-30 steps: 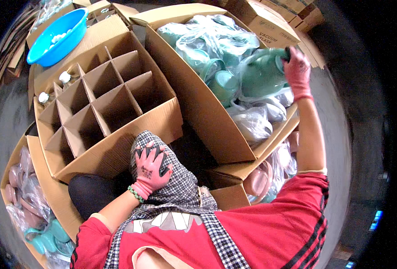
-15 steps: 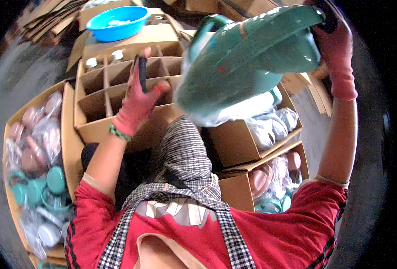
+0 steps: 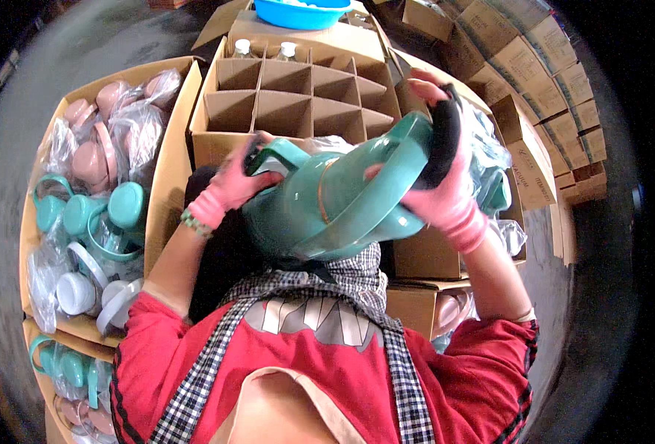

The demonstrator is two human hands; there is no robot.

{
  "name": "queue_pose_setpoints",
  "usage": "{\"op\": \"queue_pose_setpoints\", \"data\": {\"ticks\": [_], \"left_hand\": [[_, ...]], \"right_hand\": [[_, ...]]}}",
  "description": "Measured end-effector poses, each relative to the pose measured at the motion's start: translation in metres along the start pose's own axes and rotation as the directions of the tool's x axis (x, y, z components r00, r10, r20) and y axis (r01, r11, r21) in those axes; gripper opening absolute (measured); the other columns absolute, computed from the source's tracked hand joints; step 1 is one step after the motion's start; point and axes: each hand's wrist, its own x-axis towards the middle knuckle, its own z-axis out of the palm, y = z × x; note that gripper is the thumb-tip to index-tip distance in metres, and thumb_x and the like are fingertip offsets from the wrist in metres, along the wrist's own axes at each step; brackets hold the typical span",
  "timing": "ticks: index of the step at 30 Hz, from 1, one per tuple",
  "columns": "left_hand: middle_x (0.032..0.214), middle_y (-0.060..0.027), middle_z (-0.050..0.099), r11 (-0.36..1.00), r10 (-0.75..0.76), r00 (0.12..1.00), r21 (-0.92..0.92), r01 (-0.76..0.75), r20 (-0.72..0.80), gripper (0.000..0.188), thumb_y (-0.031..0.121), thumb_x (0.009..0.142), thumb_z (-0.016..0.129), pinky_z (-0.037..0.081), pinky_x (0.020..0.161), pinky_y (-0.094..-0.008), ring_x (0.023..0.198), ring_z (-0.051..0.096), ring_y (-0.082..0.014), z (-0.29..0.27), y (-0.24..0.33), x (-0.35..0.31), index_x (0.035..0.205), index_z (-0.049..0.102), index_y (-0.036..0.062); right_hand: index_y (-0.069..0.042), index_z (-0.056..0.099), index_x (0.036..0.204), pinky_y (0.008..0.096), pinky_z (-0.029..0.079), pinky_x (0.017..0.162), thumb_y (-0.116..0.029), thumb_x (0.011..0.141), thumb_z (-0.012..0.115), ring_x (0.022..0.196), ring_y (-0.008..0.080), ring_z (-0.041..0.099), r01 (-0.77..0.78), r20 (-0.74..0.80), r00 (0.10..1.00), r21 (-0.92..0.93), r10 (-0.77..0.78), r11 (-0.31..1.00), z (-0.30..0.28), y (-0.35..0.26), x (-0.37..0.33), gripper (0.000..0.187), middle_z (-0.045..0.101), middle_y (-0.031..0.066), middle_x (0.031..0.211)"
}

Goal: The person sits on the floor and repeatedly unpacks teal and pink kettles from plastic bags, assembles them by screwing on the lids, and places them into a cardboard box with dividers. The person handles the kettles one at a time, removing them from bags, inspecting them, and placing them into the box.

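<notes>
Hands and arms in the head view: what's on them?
Left hand and right hand: pink gloves with black areas. Left wrist: green beaded bracelet. Short red sleeves with black stripes down the outer side; pale edge at the right cuff. Bare forearms between.

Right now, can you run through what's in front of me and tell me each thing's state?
Green flask: held up, tilted on its side.
Right hand: gripping the flask.
Left hand: against the flask, beside its small loop.
Divided carton: open, dividers standing.
White-capped bottles: upright in that carton's far row, capped.
Left carton: open, packed with pink, green and pale parts.
Blue basin: holding white pieces, partly out of frame.
</notes>
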Motion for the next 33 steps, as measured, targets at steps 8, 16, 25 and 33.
{"op": "queue_pose_setpoints", "data": {"ticks": [8, 16, 25, 33], "left_hand": [[0.083, -0.0209, 0.055, 0.907, 0.010, 0.990, 0.416, -0.068, 0.140, 0.036, 0.023, 0.069, 0.063, 0.044, 0.068, -0.0370, 0.080, 0.053, -0.0361, 0.034, 0.021, 0.010, 0.093, 0.051, -0.0006], [0.091, -0.0183, 0.055, 0.699, -0.106, 0.956, 0.704, -0.125, 0.275, 0.051, 0.017, 0.062, 0.068, 0.042, 0.075, -0.0363, 0.085, 0.053, -0.0333, 0.079, 0.092, 0.017, 0.104, 0.046, -0.0007], [0.090, -0.0172, 0.054, 0.616, -0.171, 0.938, 0.776, -0.136, 0.300, 0.053, 0.017, 0.063, 0.068, 0.041, 0.076, -0.0366, 0.085, 0.052, -0.0320, 0.088, 0.072, 0.033, 0.107, 0.043, -0.0010], [0.092, -0.0178, 0.054, 0.701, -0.174, 0.932, 0.705, -0.110, 0.318, 0.052, 0.013, 0.062, 0.068, 0.041, 0.077, -0.0352, 0.086, 0.052, -0.0329, 0.079, 0.068, 0.034, 0.106, 0.044, -0.0015]], "right_hand": [[0.005, 0.034, 0.116, 0.0390, 0.023, 0.097, -0.031, 0.060, 0.065, 0.114, 0.0302, 0.033, -0.470, -0.200, 0.822, 0.289, 0.532, 0.834, -0.013, -0.009, -0.101, 0.074, 0.037, 0.0201, 0.120], [0.004, 0.029, 0.123, 0.0334, 0.027, 0.093, -0.049, 0.078, 0.043, 0.109, 0.0226, 0.039, -0.723, 0.230, 0.631, 0.521, 0.741, 0.454, -0.030, 0.022, -0.189, 0.071, 0.040, 0.0161, 0.118], [-0.002, 0.049, 0.106, 0.0236, 0.044, 0.069, -0.055, 0.082, 0.033, 0.076, 0.0100, 0.053, -0.786, 0.655, 0.088, 0.508, 0.750, -0.352, -0.022, 0.054, -0.180, 0.060, 0.056, 0.0054, 0.088], [-0.001, 0.046, 0.113, 0.0233, 0.042, 0.075, -0.031, 0.086, 0.045, 0.081, 0.0125, 0.053, -0.917, 0.588, 0.096, 0.367, 0.803, -0.159, -0.070, 0.050, -0.178, 0.040, 0.058, 0.0098, 0.092]]}}
